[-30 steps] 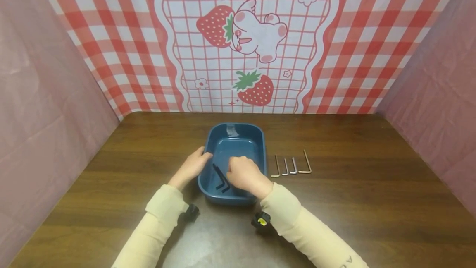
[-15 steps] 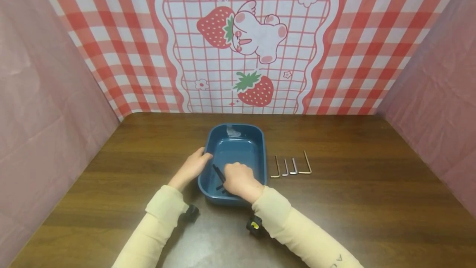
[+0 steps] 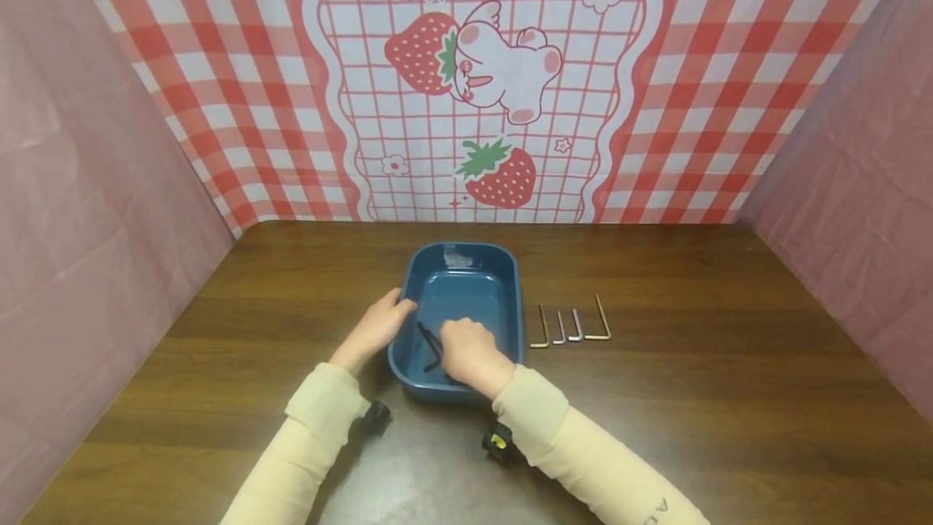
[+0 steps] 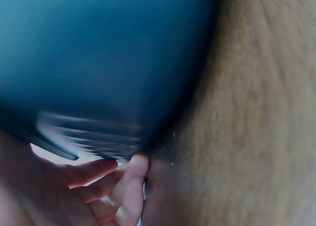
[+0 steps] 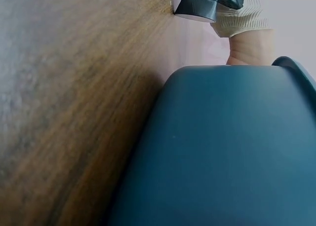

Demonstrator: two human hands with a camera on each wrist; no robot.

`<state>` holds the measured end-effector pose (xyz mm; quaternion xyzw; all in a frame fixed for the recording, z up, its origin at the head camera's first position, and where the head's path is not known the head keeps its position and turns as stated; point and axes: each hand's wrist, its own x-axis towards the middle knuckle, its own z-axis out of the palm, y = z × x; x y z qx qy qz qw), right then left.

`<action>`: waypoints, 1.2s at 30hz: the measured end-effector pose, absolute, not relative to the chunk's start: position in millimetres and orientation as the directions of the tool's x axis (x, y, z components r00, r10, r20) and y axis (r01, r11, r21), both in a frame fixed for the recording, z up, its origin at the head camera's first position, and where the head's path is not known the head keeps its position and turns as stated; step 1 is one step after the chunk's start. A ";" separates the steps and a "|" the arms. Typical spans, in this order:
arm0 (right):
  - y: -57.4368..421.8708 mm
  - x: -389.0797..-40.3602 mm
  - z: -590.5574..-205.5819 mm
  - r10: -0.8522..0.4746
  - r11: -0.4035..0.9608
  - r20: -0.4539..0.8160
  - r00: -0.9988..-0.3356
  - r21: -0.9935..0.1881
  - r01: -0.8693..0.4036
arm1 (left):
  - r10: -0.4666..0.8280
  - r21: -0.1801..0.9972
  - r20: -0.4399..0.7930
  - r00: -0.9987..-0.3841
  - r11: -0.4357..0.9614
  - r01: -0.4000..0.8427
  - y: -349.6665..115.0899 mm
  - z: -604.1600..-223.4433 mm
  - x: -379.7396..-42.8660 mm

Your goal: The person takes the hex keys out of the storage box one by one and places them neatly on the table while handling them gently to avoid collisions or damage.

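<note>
A blue rectangular basin (image 3: 466, 298) stands mid-table. My left hand (image 3: 373, 330) grips its left wall, thumb over the rim. In the left wrist view, the fingers (image 4: 132, 189) curl against the outside of the basin, low down near the tabletop. Black hex keys (image 3: 428, 337) lie inside at the basin's near left. Reaching over the near right part of the basin, my right hand (image 3: 472, 355) has its fingers curled down at these keys, pinching one; its fingertips are hidden behind the knuckles. The right wrist view shows only the basin's outer wall (image 5: 222, 147) and the table.
Several metal hex keys (image 3: 576, 326) lie in a row right of the basin, short legs toward me. A checked strawberry-print cloth (image 3: 503, 177) hangs behind the wooden table (image 3: 700, 395), with pink cloth (image 3: 109, 144) at the sides.
My right hand has come left and slightly nearer, over the black hex keys, covering part of them. One key has shifted in angle. The left hand has stayed on the basin.
</note>
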<state>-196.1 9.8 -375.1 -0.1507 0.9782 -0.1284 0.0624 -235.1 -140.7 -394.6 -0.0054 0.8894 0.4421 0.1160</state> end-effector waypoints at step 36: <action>45.8 -194.4 -355.2 -0.286 0.840 0.055 -0.957 -0.467 -0.278 | 0.095 0.788 -0.188 -0.977 0.609 -0.092 -141.5 -396.6 -235.9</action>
